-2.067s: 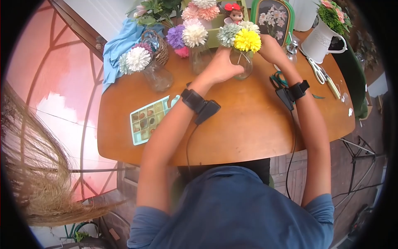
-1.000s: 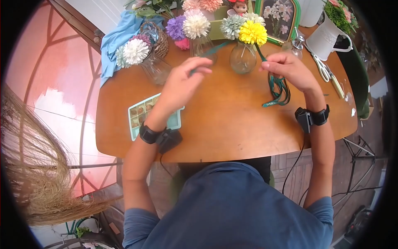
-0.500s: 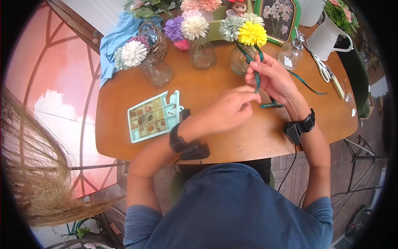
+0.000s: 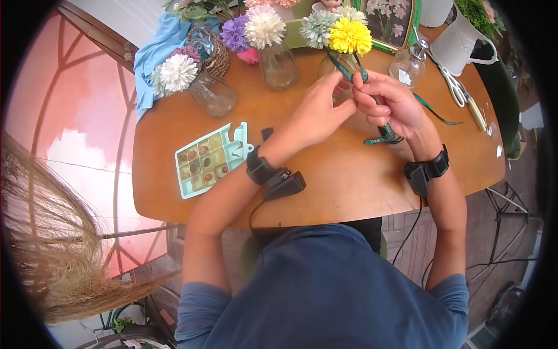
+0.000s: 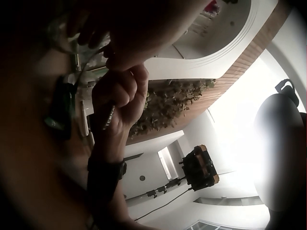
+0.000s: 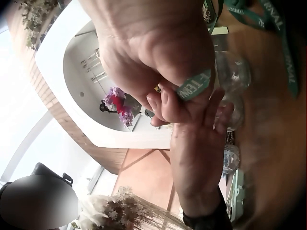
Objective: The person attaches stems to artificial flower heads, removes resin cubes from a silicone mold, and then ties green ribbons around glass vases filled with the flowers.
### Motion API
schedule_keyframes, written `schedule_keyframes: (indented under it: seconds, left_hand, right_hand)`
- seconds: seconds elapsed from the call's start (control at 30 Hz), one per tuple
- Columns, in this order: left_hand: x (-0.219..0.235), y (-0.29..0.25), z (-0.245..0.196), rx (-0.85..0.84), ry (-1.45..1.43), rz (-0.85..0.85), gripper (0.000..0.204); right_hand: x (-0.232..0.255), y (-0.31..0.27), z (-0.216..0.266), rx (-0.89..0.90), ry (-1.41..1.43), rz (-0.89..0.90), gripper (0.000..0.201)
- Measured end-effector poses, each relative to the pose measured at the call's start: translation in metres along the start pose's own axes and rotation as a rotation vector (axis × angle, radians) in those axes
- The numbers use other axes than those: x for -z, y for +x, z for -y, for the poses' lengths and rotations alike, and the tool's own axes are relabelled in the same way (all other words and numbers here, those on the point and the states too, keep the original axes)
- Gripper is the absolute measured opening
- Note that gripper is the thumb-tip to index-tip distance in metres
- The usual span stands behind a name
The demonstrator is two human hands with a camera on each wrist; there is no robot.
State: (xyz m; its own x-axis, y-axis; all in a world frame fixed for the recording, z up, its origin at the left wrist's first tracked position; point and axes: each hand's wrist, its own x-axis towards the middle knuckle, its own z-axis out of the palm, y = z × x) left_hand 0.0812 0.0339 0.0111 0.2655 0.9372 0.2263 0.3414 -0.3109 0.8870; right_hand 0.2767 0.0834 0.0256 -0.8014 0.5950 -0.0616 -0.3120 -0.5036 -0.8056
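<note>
A glass vase (image 4: pixel 326 67) holding a yellow pompom flower (image 4: pixel 350 36) and paler ones stands behind both hands. Green printed ribbon (image 4: pixel 342 69) loops down from its neck, with more of it in a bunch on the table. My right hand (image 4: pixel 394 109) grips the ribbon with curled fingers; a printed piece of ribbon (image 6: pixel 195 86) shows across that hand in the right wrist view. My left hand (image 4: pixel 321 111) meets it from the left, thumb and fingers at the ribbon below the flower, its fingertips partly hidden. The left wrist view is dark around the fingers.
Two more flower vases (image 4: pixel 278 67) stand to the left, near a woven basket (image 4: pixel 216 57). A pale green compartment box (image 4: pixel 212 157) lies front left. To the right are a glass bottle (image 4: pixel 408 65), white-handled scissors (image 4: pixel 452 87) and a white pitcher (image 4: pixel 459 46).
The left hand swung out left with a ribbon end, then came back right and up to the right hand below the yellow flower. The ribbon now hangs looped at the vase front.
</note>
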Motion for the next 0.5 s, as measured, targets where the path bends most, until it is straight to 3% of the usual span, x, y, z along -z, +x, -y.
schedule_keyframes:
  seconds: [0.13,0.23,0.33,0.5]
  left_hand:
    - [0.001,-0.001,-0.004,0.047,-0.248,0.045,0.037]
    - [-0.002,0.003,0.008,0.076,-0.27,0.081,0.029]
    - [0.005,0.004,0.0,0.164,-0.052,0.146,0.02]
    - [0.015,-0.004,-0.005,0.092,-0.351,0.049,0.018]
  right_hand:
    - [-0.002,0.0,0.001,-0.055,0.085,0.042,0.009]
    - [0.0,-0.001,0.0,-0.082,0.06,0.036,0.008]
    - [0.0,-0.002,0.001,-0.02,-0.036,-0.046,0.008]
    - [-0.002,0.0,0.0,0.107,-0.36,-0.171,0.011]
